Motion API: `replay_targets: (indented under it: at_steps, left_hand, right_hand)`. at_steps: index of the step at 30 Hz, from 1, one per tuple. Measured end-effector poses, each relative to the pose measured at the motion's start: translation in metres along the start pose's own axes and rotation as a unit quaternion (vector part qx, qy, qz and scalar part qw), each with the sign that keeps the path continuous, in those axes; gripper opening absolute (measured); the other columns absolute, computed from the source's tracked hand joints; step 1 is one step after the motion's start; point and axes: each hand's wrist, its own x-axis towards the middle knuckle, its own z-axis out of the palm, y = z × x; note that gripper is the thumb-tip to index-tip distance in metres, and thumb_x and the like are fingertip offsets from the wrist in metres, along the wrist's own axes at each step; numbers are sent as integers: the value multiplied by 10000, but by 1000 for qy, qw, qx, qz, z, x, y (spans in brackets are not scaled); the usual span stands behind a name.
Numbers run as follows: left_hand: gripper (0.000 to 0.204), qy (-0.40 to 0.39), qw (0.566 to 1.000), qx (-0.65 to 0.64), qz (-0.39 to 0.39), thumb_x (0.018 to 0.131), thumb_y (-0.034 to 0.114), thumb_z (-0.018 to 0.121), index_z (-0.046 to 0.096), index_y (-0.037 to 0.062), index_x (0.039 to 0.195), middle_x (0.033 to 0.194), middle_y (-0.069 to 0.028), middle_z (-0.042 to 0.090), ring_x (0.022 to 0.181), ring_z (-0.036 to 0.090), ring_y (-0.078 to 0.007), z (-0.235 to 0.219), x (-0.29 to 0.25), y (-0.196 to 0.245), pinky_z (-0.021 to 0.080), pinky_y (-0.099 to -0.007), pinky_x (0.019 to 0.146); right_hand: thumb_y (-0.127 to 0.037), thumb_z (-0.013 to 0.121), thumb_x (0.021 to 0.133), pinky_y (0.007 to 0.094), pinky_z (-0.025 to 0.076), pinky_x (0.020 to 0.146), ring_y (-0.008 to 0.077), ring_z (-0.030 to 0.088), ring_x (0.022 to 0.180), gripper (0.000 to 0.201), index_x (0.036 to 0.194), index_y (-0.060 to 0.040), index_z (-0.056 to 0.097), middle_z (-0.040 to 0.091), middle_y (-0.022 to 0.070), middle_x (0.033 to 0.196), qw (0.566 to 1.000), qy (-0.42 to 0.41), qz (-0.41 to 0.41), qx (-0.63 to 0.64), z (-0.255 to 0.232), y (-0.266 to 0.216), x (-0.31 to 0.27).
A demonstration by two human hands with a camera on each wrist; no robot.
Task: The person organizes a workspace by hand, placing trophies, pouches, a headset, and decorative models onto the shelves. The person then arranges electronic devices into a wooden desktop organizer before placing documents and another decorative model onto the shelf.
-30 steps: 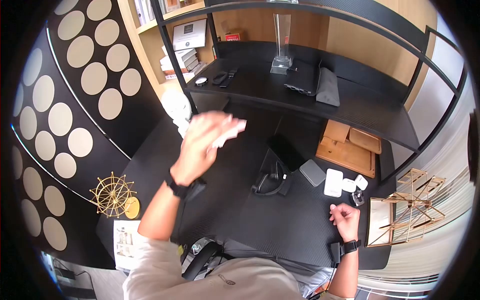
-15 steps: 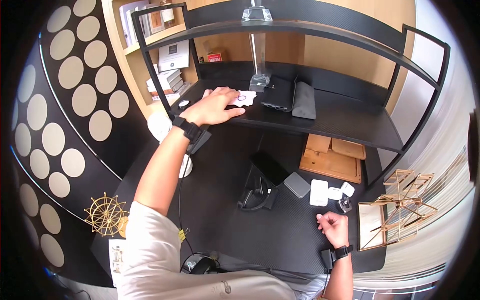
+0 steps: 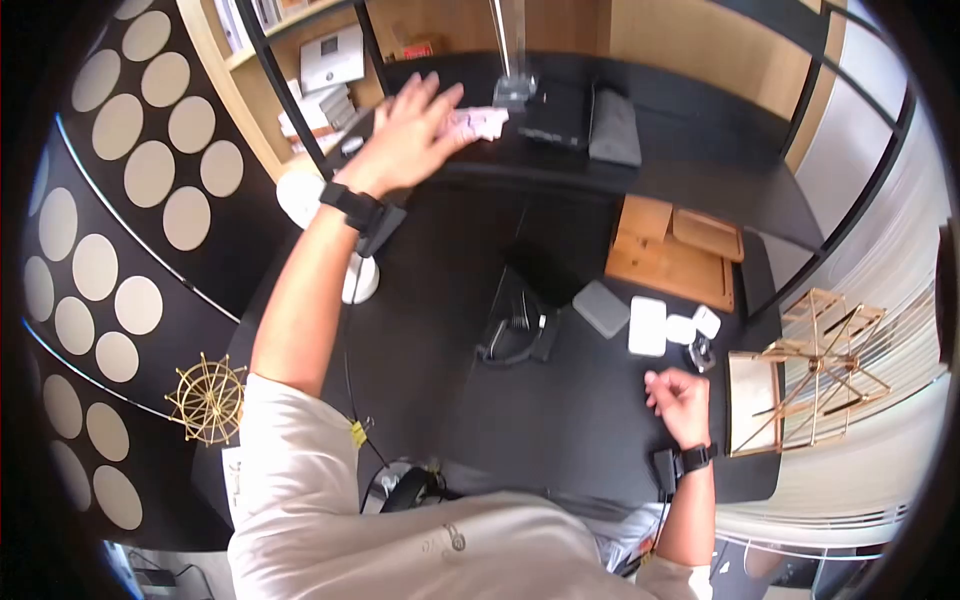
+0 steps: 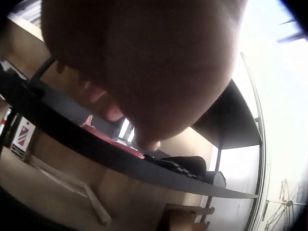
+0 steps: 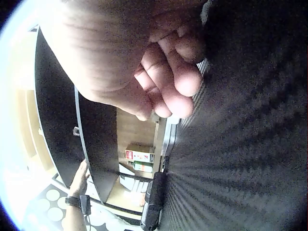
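Note:
Above the left part of the dark shelf (image 3: 690,190), my left hand (image 3: 405,145) spreads its fingers beside some pinkish paper pieces (image 3: 480,124). In the left wrist view the paper (image 4: 113,139) lies along the shelf edge, below the fingers of the hand (image 4: 144,62); whether the thumb touches it I cannot tell. My right hand (image 3: 683,405) rests on the desk (image 3: 570,430) near the white cases, fingers loosely curled around nothing. The right wrist view shows those bent fingers (image 5: 178,91) close to the ribbed desk surface.
A crystal trophy (image 3: 515,92) and a grey case (image 3: 613,125) stand on the shelf. The desk holds a black stand (image 3: 520,335), a grey square pad (image 3: 601,308), a white case (image 3: 648,326), a wooden tray (image 3: 680,270) and a gold wheel model (image 3: 820,365). Black posts frame the shelf.
My left hand has gone from over the desk, where it held the paper, to the shelf; the paper now lies there and the fingers have spread. The right hand stays put. The head view has shifted.

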Motion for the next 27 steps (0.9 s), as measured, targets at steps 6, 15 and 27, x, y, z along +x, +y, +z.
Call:
replay_targets:
  at_steps: [6,15,27]
  left_hand:
    - [152,31,970,-203,129,882,120,707,642,20,977,972,-142,628,887,643,-341,-44,-63,76,523,-411,768]
    - [339,-237,940,-245,17,844,320,805,701,74,1053,1229,-195,485,1104,587,-394,28,-192,140,546,-465,863]
    - [137,-78,911,-404,5,844,93,790,700,0,889,1191,-218,643,991,664,-395,-34,-171,138,538,-412,827]
  right_hand:
    - [-146,730,935,231,418,458,44,560,490,261,725,5,702,660,24,582,1000,0,-9,0,1,5,2]
    - [-136,703,960,225,406,467,44,548,511,271,725,-3,689,650,12,602,1000,-14,9,17,0,9,3]
    - [-207,737,944,238,472,517,63,625,552,281,738,-16,721,684,32,612,1000,-10,0,26,-1,17,2]
